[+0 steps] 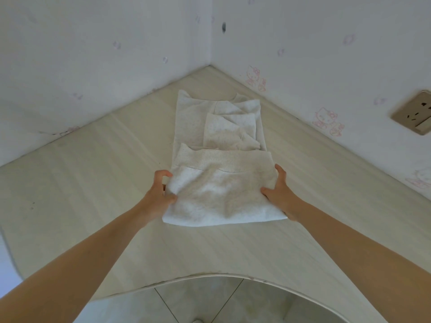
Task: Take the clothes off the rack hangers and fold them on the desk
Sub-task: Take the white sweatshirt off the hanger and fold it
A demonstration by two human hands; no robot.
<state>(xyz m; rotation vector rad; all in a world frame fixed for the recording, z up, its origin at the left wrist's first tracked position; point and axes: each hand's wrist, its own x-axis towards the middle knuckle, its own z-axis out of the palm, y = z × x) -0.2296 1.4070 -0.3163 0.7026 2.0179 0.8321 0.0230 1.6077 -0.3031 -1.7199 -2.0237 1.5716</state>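
Fingers [168,173] around soft (ribbed-hem) sweatshirt [221,173]

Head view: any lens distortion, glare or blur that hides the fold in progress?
Head view: wide-angle bending curves the desk edges and stretches the forearms; soft even light, faint shadows, no glare; the pale sweater sits low-contrast against the desk; left hand and right hand are acceptably sharp.

sweater [219,159]: pale oatmeal, faint flecks, ribbed hem
desk [93,183]: light cream woodgrain
wall [326,54]: white w/ pink cat prints
socket [417,113]: beige-gold
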